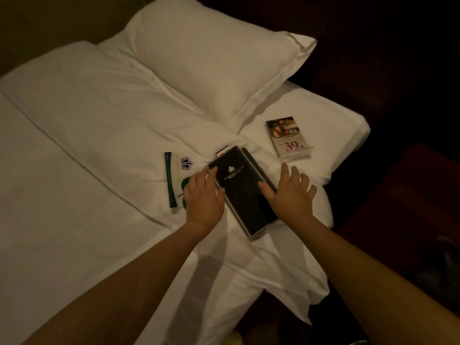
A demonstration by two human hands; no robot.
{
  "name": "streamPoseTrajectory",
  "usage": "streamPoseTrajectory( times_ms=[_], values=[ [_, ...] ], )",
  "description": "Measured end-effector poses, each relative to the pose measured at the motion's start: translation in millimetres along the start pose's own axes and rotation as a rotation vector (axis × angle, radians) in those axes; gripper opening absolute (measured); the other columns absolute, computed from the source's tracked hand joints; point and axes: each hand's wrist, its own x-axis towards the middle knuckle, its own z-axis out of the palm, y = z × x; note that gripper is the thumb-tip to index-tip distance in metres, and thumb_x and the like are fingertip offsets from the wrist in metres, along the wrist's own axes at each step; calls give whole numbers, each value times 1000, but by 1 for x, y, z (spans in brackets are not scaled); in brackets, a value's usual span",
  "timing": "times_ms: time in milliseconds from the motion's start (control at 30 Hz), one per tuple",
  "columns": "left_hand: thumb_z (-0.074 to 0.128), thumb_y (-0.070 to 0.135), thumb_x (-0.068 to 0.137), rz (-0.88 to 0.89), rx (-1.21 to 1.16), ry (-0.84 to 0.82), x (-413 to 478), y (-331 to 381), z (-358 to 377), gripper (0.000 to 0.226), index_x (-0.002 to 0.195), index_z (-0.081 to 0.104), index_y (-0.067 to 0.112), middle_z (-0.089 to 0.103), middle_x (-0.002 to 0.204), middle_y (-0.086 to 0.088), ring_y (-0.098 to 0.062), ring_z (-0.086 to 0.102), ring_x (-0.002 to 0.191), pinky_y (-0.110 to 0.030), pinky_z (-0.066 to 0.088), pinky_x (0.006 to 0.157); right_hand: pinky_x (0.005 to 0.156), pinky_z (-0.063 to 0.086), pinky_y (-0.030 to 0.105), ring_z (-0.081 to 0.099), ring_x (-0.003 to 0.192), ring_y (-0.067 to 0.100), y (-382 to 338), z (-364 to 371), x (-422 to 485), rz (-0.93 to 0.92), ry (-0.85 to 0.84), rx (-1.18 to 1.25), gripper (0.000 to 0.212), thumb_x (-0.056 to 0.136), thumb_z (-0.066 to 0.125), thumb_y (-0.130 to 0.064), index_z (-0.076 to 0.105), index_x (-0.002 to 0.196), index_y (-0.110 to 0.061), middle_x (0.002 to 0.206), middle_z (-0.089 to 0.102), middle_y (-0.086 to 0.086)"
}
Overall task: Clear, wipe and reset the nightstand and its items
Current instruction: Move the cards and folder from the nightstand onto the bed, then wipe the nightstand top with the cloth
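Note:
A black folder point(240, 188) with a small white logo lies on the white bed, stacked on another dark item, with a small card tip point(223, 151) poking out at its far end. My left hand point(202, 195) rests on the folder's left edge, fingers spread. My right hand point(290, 192) touches its right edge, thumb on the cover, fingers apart. Neither hand has lifted it. Left of the folder lies a white card with a green stripe and crown logo point(178, 175), partly hidden under my left hand. A clear stand with a food ad marked "39" point(288, 138) lies to the right.
A large white pillow point(214, 63) sits behind the items, and a second pillow point(82, 95) lies to its left. The bed's white duvet point(62, 207) fills the left side. A dark reddish nightstand surface point(408, 202) stands at the right in deep shadow.

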Motion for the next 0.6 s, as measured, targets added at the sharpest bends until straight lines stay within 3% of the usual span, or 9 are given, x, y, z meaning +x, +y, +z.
streamPoseTrajectory(
  times_ms=[200,600],
  values=[
    [44,32,94,193,17,-110,-22,86,34,51,142,33,20,35,151,-3,-25,27,139,-42,25,111,114,16,52,19,140,33,90,-39,-28,61,44,-40,69,91,30,-59,21,145,-18,154,24,11],
    [45,31,94,500,-84,-309,-105,290,128,49,141,37,17,40,148,-5,-24,34,136,-35,29,111,116,15,47,14,143,30,318,-109,-128,348,64,25,66,93,26,-57,19,146,-19,156,20,9]
  ],
)
